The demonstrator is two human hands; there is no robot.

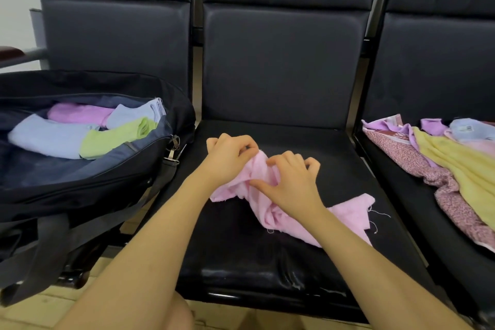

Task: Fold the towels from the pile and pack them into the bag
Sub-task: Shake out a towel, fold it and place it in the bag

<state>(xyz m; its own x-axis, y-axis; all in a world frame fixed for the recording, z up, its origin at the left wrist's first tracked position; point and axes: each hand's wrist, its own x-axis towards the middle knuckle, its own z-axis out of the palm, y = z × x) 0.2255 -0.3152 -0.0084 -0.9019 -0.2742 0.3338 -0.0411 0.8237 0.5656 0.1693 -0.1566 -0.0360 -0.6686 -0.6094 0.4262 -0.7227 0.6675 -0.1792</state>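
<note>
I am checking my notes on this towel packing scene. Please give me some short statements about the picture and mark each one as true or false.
1. Both hands hold the pink towel on the middle seat. True: the left hand and the right hand both pinch it.
2. The pink towel is already neatly folded. False: it is crumpled.
3. The bag is zipped shut. False: it is open, with folded towels inside.
4. A green towel lies in the bag. True.
5. The pile of unfolded towels is on the seat to the person's left. False: it is on the seat to the right; the bag is on the left.
</note>
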